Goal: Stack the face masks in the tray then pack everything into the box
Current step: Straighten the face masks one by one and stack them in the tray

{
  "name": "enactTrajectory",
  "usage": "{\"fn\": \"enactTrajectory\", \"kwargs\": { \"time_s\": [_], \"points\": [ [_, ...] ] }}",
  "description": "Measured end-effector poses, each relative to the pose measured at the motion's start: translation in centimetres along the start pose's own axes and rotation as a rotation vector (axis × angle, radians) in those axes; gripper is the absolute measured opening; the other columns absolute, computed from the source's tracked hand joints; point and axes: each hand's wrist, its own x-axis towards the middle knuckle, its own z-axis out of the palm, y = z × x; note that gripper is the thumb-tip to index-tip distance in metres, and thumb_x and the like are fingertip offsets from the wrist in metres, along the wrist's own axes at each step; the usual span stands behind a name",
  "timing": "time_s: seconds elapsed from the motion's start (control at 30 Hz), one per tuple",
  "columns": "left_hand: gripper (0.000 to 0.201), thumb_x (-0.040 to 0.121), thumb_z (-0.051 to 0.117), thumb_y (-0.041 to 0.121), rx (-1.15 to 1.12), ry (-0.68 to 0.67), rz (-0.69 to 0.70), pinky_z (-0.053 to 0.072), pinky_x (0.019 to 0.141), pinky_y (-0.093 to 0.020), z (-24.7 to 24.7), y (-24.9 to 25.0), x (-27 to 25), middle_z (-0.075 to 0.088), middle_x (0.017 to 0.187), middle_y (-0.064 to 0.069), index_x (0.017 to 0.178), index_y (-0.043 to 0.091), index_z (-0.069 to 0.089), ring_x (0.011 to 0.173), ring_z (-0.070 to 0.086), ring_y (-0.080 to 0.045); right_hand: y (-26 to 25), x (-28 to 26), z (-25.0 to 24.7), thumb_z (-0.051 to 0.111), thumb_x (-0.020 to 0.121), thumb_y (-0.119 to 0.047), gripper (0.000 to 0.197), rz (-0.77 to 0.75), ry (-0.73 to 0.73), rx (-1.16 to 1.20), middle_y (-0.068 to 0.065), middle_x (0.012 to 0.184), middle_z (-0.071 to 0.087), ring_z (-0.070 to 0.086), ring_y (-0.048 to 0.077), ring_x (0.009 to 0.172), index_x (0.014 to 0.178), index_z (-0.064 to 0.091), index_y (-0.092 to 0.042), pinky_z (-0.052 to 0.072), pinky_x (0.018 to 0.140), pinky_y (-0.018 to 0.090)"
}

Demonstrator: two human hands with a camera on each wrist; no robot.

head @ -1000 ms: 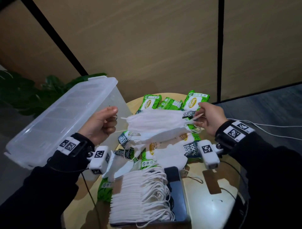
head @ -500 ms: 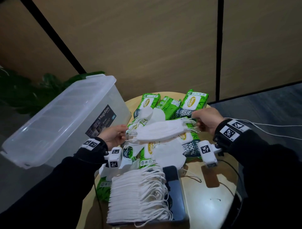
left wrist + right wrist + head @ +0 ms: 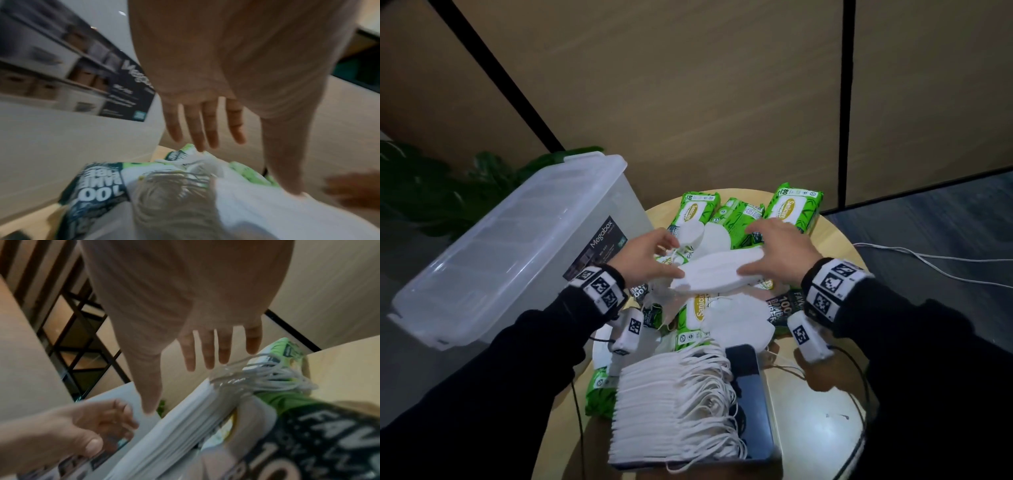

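Observation:
A thick bundle of white face masks [image 3: 719, 272] lies across the green wipe packs in the middle of the round table. My left hand [image 3: 650, 257] is at its left end, fingers straight, thumb touching the bundle [image 3: 257, 211]. Over its right half my right hand [image 3: 780, 250] is spread, fingers straight, thumb down on the masks' edges [image 3: 174, 426]. Nearer me a dark tray [image 3: 753, 394] holds a long overlapping row of masks [image 3: 671, 401]. The clear lidded box [image 3: 500, 246] stands to the left.
Several green wipe packs [image 3: 794, 209] cover the far half of the round table [image 3: 811, 428]. Loose white masks [image 3: 736, 322] lie between the bundle and the tray. White cables [image 3: 928, 260] trail off the right. A plant [image 3: 448, 185] sits behind the box.
The mask bundle has come down from the air onto the packs. Both hands let go of the ear loops, moved closer together and now lie spread on the bundle.

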Motion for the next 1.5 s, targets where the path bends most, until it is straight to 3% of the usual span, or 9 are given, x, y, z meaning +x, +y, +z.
{"fn": "enactTrajectory", "kwargs": {
  "time_s": [0.13, 0.23, 0.37, 0.5, 0.6, 0.8, 1.03, 1.3, 1.5],
  "points": [
    [0.072, 0.063, 0.097, 0.032, 0.334, -0.253, 0.182, 0.042, 0.087, -0.028, 2.2, 2.5, 1.1, 0.055, 0.120, 0.012, 0.121, 0.031, 0.053, 0.112, 0.054, -0.013, -1.7, 0.5, 1.6, 0.087, 0.068, -0.042, 0.067, -0.052, -0.214, -0.221, 0.000, 0.122, 0.057, 0.055, 0.028, 0.120, 0.125, 0.055, -0.026, 0.044, 0.099, 0.053],
    [0.068, 0.064, 0.095, 0.030, 0.384, -0.244, 0.209, 0.040, 0.075, -0.028, 3.0, 2.4, 2.3, 0.056, 0.110, 0.007, 0.113, 0.030, 0.048, 0.102, 0.057, -0.019, -2.1, 0.5, 1.2, 0.077, 0.073, -0.026, 0.034, -0.032, -0.184, -0.253, -0.001, 0.103, 0.058, 0.058, 0.027, 0.107, 0.100, 0.056, -0.023, 0.046, 0.096, 0.052],
    [0.070, 0.063, 0.096, 0.034, 0.340, -0.227, 0.233, 0.039, 0.072, -0.022, 3.3, 1.6, 2.4, 0.058, 0.110, 0.007, 0.112, 0.031, 0.046, 0.100, 0.057, -0.018, -1.6, 0.6, 1.1, 0.079, 0.072, -0.023, 0.031, -0.030, -0.183, -0.204, -0.002, 0.100, 0.061, 0.060, 0.026, 0.103, 0.096, 0.059, -0.023, 0.048, 0.090, 0.045],
    [0.066, 0.066, 0.095, 0.041, 0.258, -0.161, 0.173, 0.047, 0.083, -0.028, 1.2, 0.5, 0.9, 0.061, 0.118, 0.011, 0.115, 0.031, 0.052, 0.106, 0.059, -0.011, -1.3, 0.6, 1.2, 0.086, 0.068, -0.034, 0.065, -0.024, -0.169, -0.163, 0.002, 0.126, 0.058, 0.055, 0.029, 0.122, 0.127, 0.059, -0.026, 0.047, 0.101, 0.052],
    [0.032, 0.080, 0.086, 0.038, 0.176, 0.023, 0.053, 0.055, 0.079, -0.032, -2.0, -1.6, -1.3, 0.070, 0.098, 0.009, 0.100, 0.029, 0.063, 0.092, 0.068, -0.013, -1.9, 0.3, 0.8, 0.086, 0.072, -0.047, 0.079, -0.051, -0.010, -0.036, 0.001, 0.141, 0.053, 0.049, 0.028, 0.132, 0.142, 0.053, -0.030, 0.043, 0.107, 0.050],
    [0.023, 0.090, 0.077, 0.043, 0.198, -0.426, -0.098, 0.051, 0.063, -0.020, -1.9, -5.5, -6.9, 0.077, 0.078, 0.004, 0.087, 0.021, 0.078, 0.069, 0.071, -0.007, -4.3, -0.6, 1.4, 0.084, 0.082, -0.033, 0.014, -0.127, 0.084, 0.539, -0.006, 0.087, 0.076, 0.069, 0.015, 0.081, 0.087, 0.077, -0.022, 0.053, 0.072, 0.033],
    [0.010, 0.092, 0.073, 0.029, 0.262, -0.593, 0.050, 0.045, 0.066, -0.022, 3.7, -5.1, -7.8, 0.069, 0.072, 0.016, 0.082, 0.028, 0.073, 0.063, 0.057, 0.000, -5.3, -1.4, 2.3, 0.076, 0.091, -0.024, 0.014, -0.144, -0.133, 0.587, 0.006, 0.064, 0.072, 0.057, 0.010, 0.049, 0.080, 0.077, -0.014, 0.046, 0.055, 0.028],
    [0.026, 0.081, 0.087, 0.031, 0.066, -0.341, -0.064, 0.042, 0.059, -0.021, -2.9, -6.0, -8.1, 0.061, 0.066, 0.006, 0.076, 0.013, 0.069, 0.059, 0.050, -0.008, -5.5, -3.6, 2.2, 0.077, 0.088, -0.029, 0.010, -0.234, -0.701, 0.223, -0.003, 0.068, 0.074, 0.058, 0.011, 0.049, 0.084, 0.081, -0.022, 0.046, 0.053, 0.027],
    [0.013, 0.087, 0.072, 0.012, 0.124, -0.050, -0.155, 0.055, 0.064, -0.026, -3.2, -6.9, -9.4, 0.067, 0.088, 0.002, 0.087, 0.021, 0.062, 0.074, 0.064, -0.015, -5.3, -3.6, 3.0, 0.081, 0.085, -0.037, 0.018, -0.254, -0.755, 0.178, 0.006, 0.074, 0.075, 0.059, 0.006, 0.049, 0.102, 0.078, -0.034, 0.048, 0.055, 0.024]
  ]
}}
